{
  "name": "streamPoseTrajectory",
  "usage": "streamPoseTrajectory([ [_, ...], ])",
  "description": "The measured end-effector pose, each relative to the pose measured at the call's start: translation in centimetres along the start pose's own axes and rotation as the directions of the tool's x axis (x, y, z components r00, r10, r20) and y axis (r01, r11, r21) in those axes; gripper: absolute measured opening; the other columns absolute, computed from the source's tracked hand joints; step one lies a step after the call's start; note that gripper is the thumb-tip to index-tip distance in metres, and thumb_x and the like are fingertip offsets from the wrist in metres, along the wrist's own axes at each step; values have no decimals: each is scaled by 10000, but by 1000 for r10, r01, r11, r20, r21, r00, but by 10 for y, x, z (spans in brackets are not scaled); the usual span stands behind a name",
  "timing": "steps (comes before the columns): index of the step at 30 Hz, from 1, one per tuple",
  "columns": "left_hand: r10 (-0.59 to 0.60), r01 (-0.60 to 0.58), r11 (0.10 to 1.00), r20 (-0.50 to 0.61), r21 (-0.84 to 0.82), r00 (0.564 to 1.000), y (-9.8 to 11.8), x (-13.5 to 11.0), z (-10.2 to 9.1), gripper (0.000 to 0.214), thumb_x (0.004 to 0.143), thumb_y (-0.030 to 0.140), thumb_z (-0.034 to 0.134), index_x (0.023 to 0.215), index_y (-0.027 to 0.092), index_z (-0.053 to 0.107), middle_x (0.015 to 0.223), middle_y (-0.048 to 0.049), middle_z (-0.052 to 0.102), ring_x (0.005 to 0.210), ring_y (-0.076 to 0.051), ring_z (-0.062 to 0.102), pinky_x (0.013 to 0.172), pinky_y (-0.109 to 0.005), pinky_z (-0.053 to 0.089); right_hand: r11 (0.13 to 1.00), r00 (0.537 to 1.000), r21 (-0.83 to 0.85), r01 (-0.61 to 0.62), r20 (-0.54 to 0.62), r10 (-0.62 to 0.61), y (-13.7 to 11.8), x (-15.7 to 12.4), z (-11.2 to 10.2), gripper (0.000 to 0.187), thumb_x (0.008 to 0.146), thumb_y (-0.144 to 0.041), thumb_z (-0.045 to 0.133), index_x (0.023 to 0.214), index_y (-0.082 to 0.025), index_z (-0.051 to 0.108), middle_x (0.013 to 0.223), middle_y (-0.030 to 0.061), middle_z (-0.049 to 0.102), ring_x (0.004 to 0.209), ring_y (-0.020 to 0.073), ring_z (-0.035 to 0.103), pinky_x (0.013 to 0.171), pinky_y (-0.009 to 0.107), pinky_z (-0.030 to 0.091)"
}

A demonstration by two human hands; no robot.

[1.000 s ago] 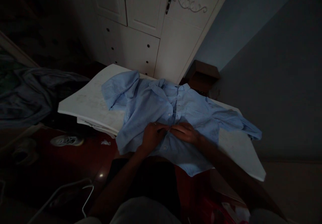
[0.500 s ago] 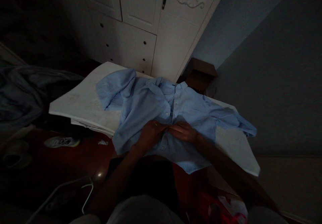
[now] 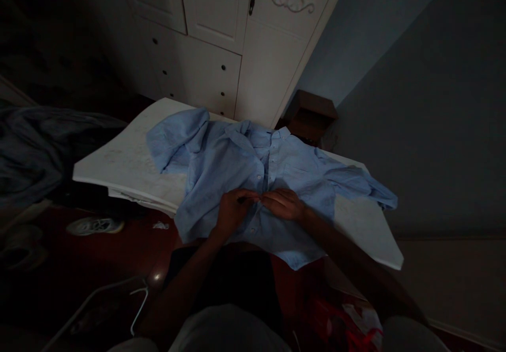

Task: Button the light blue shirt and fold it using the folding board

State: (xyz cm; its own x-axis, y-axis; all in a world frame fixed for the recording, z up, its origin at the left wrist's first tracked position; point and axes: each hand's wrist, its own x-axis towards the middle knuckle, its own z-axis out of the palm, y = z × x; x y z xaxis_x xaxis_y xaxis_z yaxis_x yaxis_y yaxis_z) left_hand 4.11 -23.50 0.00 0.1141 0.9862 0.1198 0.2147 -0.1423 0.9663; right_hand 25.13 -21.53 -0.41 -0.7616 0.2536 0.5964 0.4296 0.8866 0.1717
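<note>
A light blue button-up shirt (image 3: 237, 167) lies face up on a white board (image 3: 126, 162), collar away from me, sleeves spread to both sides. My left hand (image 3: 233, 212) and my right hand (image 3: 285, 204) meet at the middle of the shirt's button strip. Both have their fingers pinched on the two front edges of the shirt, fingertips almost touching. The lower hem hangs over the board's near edge.
A white wardrobe (image 3: 221, 41) with drawers stands behind the board. A brown box (image 3: 312, 115) sits at its right. Dark bedding (image 3: 43, 146) is heaped at the left. A shoe (image 3: 95, 226) and a white hanger (image 3: 136, 310) lie on the red-brown floor.
My view has shifted a little, so the scene sits lower left. My hands stay pinched at the shirt's front, working slightly further up the button strip.
</note>
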Motion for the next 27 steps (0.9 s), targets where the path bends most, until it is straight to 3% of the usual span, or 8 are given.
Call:
streamPoseTrajectory([
  [11,9,-9,1000,-16,-7,1000,2,-1,2,79,799,238,680,817,243,757,826,8,778,786,-176,737,787,-321,603,999,998,23,-25,-50,26,-2,3,1,123,903,-157,621,1015,-181,668,938,51,759,771,156,699,640,290,560],
  [17,93,-94,995,81,13,992,2,-5,-6,128,853,272,630,876,239,752,891,-4,778,829,-171,734,825,-316,589,994,996,59,-87,19,86,-1,-1,3,134,927,-200,591,1019,-193,689,938,55,759,775,159,701,677,296,555],
  [20,108,-110,994,110,14,988,2,-10,-7,201,791,316,722,969,222,728,958,-25,772,885,-188,731,855,-331,587,988,992,89,-126,42,123,0,-2,4,140,943,-231,575,1009,-190,692,937,57,760,792,157,709,693,288,564],
  [23,116,-123,986,63,112,991,-1,-14,-2,259,747,269,765,995,216,708,994,-33,765,921,-201,724,884,-360,579,979,987,125,-162,32,159,0,0,6,146,952,-243,568,997,-192,697,933,51,764,793,149,713,700,275,573],
  [27,114,-104,971,-35,215,993,-3,-19,8,173,813,191,673,982,225,690,964,-27,764,894,-191,724,863,-359,576,920,962,284,-271,64,264,-2,5,7,161,964,-253,557,986,-195,705,914,51,764,814,149,712,760,282,574],
])
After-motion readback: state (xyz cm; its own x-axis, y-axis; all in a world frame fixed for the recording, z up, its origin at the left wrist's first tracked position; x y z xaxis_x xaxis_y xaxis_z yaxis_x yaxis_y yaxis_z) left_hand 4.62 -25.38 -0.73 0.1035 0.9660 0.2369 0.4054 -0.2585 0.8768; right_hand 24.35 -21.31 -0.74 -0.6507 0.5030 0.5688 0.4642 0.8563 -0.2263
